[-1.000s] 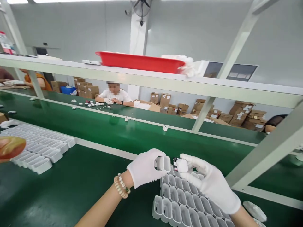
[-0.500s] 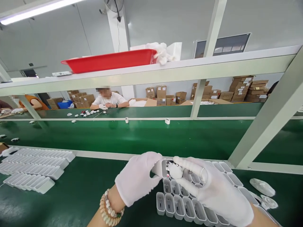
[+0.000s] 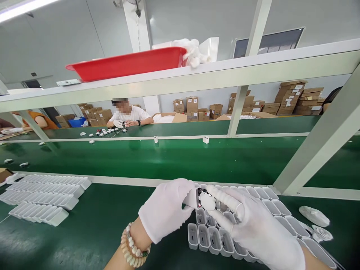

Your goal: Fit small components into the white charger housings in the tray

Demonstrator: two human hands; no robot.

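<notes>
My gloved left hand (image 3: 165, 210) is closed around a small white plastic housing (image 3: 191, 198), its open end facing right. Between the thumb and fingers of my gloved right hand (image 3: 253, 225) is a small white rounded part with dark electronics (image 3: 208, 201). The electronics' left end is at the housing's mouth; how far inside it sits, I cannot tell. Below and behind the right hand stand rows of white open-topped housings (image 3: 215, 240) on the green bench. That hand hides some of them.
More rows of white housings (image 3: 57, 216) stand at left. A green conveyor belt (image 3: 180, 161) runs behind, carrying a few small white parts. A red tray (image 3: 132, 64) rests on the overhead shelf. A slanted post (image 3: 317, 131) rises at right, near a plastic-wrapped bundle (image 3: 314, 216). A co-worker (image 3: 129, 114) sits opposite.
The housing and the electronics part have come closer together, covering more of the housing's mouth. My view has shifted slightly; small parts on the belt have moved right.
</notes>
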